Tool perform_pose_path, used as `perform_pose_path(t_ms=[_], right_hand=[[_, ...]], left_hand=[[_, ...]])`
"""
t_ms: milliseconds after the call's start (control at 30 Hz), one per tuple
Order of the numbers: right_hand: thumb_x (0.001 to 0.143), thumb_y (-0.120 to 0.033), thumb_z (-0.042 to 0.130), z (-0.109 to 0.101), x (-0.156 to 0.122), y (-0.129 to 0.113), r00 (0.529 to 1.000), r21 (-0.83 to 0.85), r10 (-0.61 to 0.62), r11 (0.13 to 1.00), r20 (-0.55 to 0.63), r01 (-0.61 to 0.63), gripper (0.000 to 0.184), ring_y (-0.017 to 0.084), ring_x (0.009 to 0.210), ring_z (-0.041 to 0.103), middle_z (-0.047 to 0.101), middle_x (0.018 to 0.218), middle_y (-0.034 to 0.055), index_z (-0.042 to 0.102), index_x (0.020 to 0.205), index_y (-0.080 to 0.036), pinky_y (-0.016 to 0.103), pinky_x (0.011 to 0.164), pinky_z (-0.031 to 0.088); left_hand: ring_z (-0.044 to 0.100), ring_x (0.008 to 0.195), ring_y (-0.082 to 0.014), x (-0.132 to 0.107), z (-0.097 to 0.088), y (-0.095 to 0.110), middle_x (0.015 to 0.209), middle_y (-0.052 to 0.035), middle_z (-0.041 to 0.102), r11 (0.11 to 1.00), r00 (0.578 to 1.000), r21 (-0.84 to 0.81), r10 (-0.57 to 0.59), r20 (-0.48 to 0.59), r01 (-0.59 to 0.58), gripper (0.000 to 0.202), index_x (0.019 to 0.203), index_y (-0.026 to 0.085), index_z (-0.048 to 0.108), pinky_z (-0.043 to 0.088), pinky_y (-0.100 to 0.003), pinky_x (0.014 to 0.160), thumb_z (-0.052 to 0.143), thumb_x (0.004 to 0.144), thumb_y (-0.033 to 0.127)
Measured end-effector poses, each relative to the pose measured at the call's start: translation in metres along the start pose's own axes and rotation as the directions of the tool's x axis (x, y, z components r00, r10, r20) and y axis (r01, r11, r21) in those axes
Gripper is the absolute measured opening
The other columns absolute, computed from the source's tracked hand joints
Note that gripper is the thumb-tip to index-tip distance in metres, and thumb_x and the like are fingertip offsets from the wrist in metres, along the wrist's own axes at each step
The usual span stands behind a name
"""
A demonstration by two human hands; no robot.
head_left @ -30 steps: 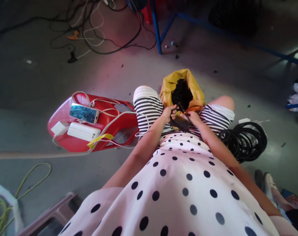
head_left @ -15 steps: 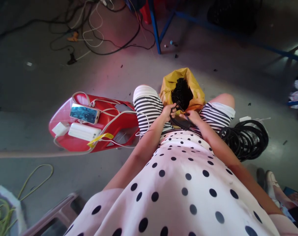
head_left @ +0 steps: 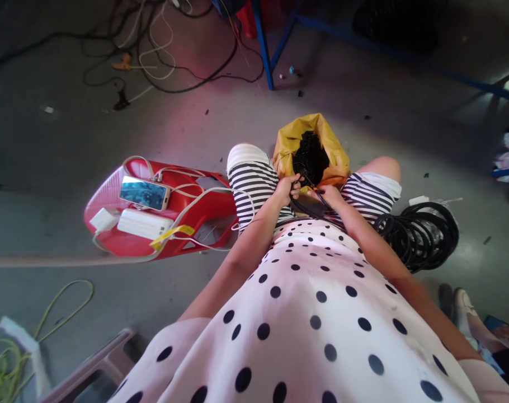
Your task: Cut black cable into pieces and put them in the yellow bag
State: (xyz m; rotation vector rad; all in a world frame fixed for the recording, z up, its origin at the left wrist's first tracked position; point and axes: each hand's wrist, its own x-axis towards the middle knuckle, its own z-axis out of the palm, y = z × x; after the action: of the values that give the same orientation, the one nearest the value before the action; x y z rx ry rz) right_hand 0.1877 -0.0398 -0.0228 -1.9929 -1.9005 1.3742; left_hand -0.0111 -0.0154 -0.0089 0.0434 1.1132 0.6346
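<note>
Between my knees stands a yellow bag [head_left: 335, 146], its mouth open, with a tangle of small black pieces [head_left: 309, 152] inside. My left hand [head_left: 287, 189] is closed on a black cable [head_left: 300, 206] at the bag's near rim. Close beside it, my right hand [head_left: 329, 196] pinches a stretch of the same black cable. The cable loops down over my lap. What the fingertips do at the cable is too small to make out. A thick coil of black cable [head_left: 430, 235] lies beside my right thigh.
To my left a red plastic stool [head_left: 187, 215] bears a phone [head_left: 144, 193], a white power bank [head_left: 144, 224] and a charger [head_left: 104, 219] with white cords. Blue table legs [head_left: 264, 53] and loose cables [head_left: 196, 89] lie ahead. Another person's shoe [head_left: 464, 305] shows at right.
My right hand has shifted very slightly along the cable. My left hand keeps its grip, and the view has moved a little.
</note>
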Motion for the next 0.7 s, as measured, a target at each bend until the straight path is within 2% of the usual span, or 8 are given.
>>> perform_pose_path(t_ms=[467,700], right_hand=[[0.081,-0.086,0.075,-0.0002,0.0019,-0.0004,0.998,-0.08,0.055,0.995,0.0,-0.055,0.072,0.023,0.075,0.065,0.074,0.076,0.01,0.077,0.08,-0.014,0.03,0.07,0.046],[0.089,-0.083,0.07,-0.0045,-0.0022,-0.0058,0.997,-0.084,0.068,0.994,0.044,-0.064,0.072,0.024,0.073,0.067,0.073,0.07,0.0119,0.079,0.08,-0.013,0.031,0.068,0.046]], left_hand=[[0.026,0.034,-0.0051,0.0011,-0.0007,-0.0011,0.054,0.0082,0.036,0.986,0.999,0.163,0.038,0.007,-0.038,0.025,0.085,0.016,0.062,0.02,-0.019,0.037,0.056,0.108,0.026],[0.025,0.034,-0.0051,0.0057,-0.005,-0.0031,0.053,0.0082,0.036,0.976,0.999,0.213,0.034,0.018,-0.037,0.024,0.085,0.016,0.063,0.021,-0.018,0.038,0.056,0.106,0.025]])
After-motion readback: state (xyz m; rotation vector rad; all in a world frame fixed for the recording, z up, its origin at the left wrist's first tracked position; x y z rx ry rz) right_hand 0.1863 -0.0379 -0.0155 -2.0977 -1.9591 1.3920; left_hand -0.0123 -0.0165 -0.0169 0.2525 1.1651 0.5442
